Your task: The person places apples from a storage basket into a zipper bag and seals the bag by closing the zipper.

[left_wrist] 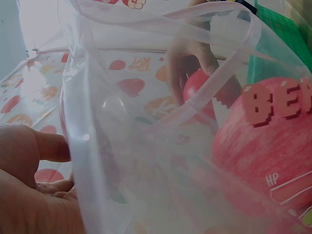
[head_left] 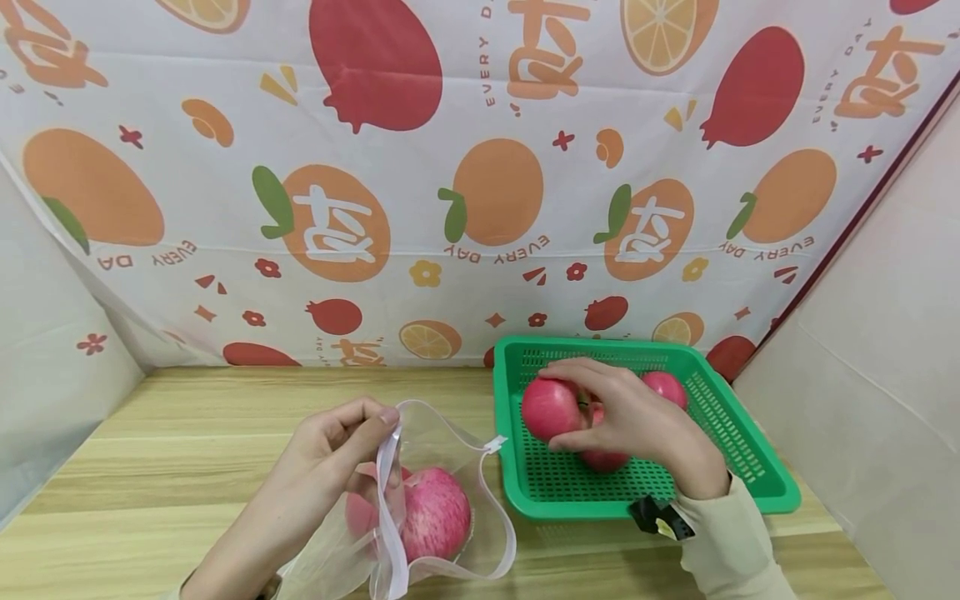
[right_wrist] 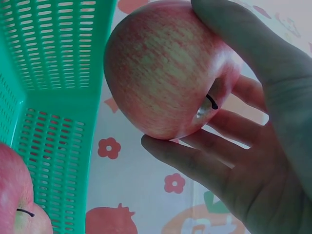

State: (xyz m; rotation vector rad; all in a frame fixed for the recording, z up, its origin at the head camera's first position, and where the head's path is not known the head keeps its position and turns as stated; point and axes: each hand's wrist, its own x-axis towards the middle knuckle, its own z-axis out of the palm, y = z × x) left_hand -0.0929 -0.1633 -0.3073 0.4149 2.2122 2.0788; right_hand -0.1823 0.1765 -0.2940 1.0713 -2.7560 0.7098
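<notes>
My left hand (head_left: 330, 458) pinches the white-edged rim of a clear zip bag (head_left: 480, 492) between thumb and fingers. Inside the bag lie red apples (head_left: 437, 514), one large and plainly seen, another partly behind the rim; the left wrist view shows printed letters and "HP" on the plastic. With thumb and fingers around it, my right hand (head_left: 626, 412) holds a red apple (head_left: 551, 408) over the left part of a green basket (head_left: 652, 510). Its dark stem shows in the right wrist view, beside the palm (right_wrist: 253, 185).
More apples lie in the basket: one at the back right (head_left: 666, 388) and one (head_left: 604, 460) partly hidden under my right hand. Basket and bag rest on a wood-grain table (head_left: 202, 450). A fruit-printed cloth (head_left: 420, 200) rises behind, with pale side walls.
</notes>
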